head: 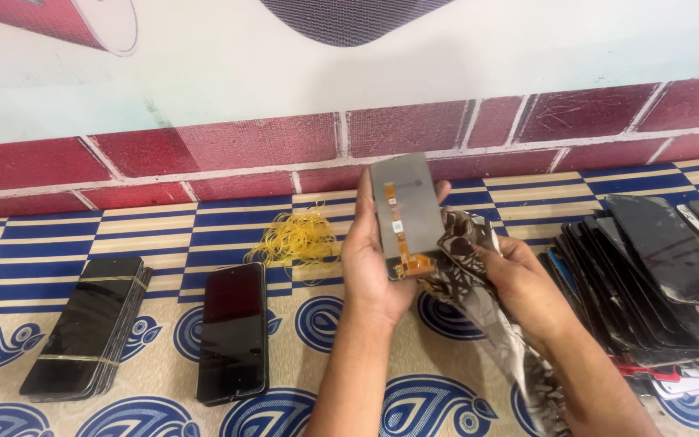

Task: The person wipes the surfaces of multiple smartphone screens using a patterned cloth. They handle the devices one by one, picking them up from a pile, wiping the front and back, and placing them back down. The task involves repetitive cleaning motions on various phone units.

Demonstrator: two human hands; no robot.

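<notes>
Hands up over the middle of the bench (58, 235), both busy. Left hand (374, 263) clamped around a grey phone screen panel (406, 206), back side showing, orange flex strip running down it. Panel held upright, long axis near-to-far, tilted slightly left at the top. Right hand (519, 283) just beside it on the right, closed on a patterned cloth (467, 251), cloth bunched against the panel's lower right edge and trailing down toward the near side. Further left: heap of yellow rubber bands (294, 239), single dark phone screen (234, 332), banded stack of screens (91, 328). Far right: loose pile of dark screens (657, 275), fanned and overlapping.
</notes>
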